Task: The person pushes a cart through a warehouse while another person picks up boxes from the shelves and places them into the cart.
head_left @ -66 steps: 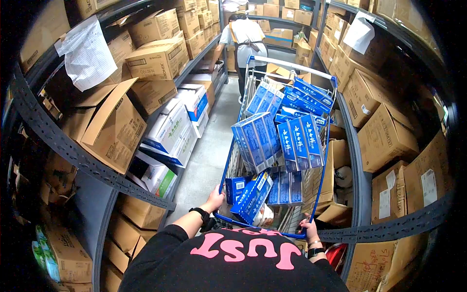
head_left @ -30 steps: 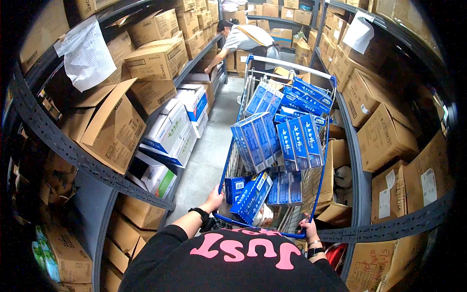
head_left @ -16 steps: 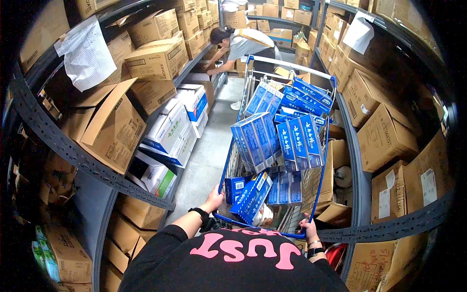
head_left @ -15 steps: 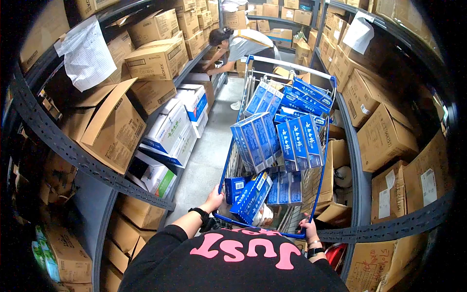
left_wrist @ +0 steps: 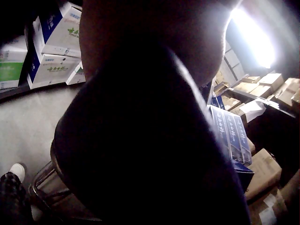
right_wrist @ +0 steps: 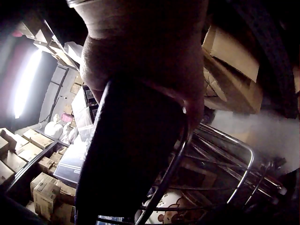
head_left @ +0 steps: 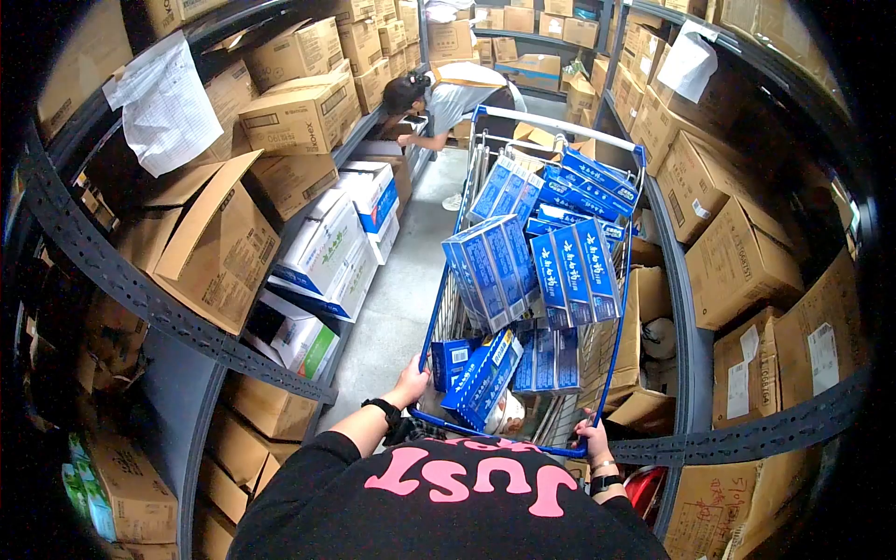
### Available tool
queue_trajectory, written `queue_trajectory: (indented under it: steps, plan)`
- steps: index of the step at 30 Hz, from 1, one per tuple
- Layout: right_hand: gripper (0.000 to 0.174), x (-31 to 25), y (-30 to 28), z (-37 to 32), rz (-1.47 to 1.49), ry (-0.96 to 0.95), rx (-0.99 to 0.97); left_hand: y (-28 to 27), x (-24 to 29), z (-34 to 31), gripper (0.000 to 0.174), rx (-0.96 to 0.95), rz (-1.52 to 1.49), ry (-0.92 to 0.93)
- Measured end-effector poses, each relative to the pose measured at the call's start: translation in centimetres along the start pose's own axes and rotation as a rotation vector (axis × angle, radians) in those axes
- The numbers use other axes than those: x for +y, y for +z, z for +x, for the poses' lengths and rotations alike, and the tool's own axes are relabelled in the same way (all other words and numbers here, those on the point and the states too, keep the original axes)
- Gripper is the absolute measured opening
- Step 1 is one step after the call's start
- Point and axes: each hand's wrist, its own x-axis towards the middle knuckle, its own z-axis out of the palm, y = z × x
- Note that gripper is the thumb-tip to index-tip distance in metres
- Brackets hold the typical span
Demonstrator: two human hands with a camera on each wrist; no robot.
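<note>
I worry first about the white cartons point(head_left: 327, 247) at the left shelf's edge: swinging the load that way could knock them. Next, a bent-over person point(head_left: 471, 93) leans beside the far end of the shopping cart point(head_left: 560, 130), and an abrupt forward shove might bump them. The cart stands in the aisle, heaped with blue packs point(head_left: 574, 275); several lean at angles on the pile, so a jolt would probably make them slide. On the right, a loose carton flap point(head_left: 644, 406) sits just beside the rim and may snag.

As for pose, my left hand point(head_left: 411, 381) reaches forward, gripping the near left corner of the blue rim. My right hand point(head_left: 593, 434) sits lower, holding the near right corner. Both wrist views are too dark for me to trace every finger.
</note>
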Motion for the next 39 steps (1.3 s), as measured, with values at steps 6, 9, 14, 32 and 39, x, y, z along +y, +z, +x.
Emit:
queue_trajectory:
  steps: [6,9,14,32,39]
  plan:
    - [0.057,-0.1,0.3,-0.2,-0.014,-0.014,0.003,0.2,-0.7,0.4,0.039,0.024,0.015,0.01]
    - [0.056,-0.2,0.5,-0.3,-0.017,-0.013,0.018,0.1,-0.5,0.2,0.039,0.014,-0.003,0.008]
    - [0.056,-0.5,0.7,-0.4,-0.019,-0.002,0.025,-0.2,0.4,-0.4,0.039,0.016,0.042,0.027]
    - [0.057,-0.3,0.4,-0.3,-0.02,-0.01,-0.004,-0.5,2.2,-1.2,0.04,0.011,0.034,-0.003]
    - [0.058,-0.1,0.1,-0.2,-0.029,0.008,0.005,-0.2,0.4,-0.3,0.04,0.02,0.026,0.037]
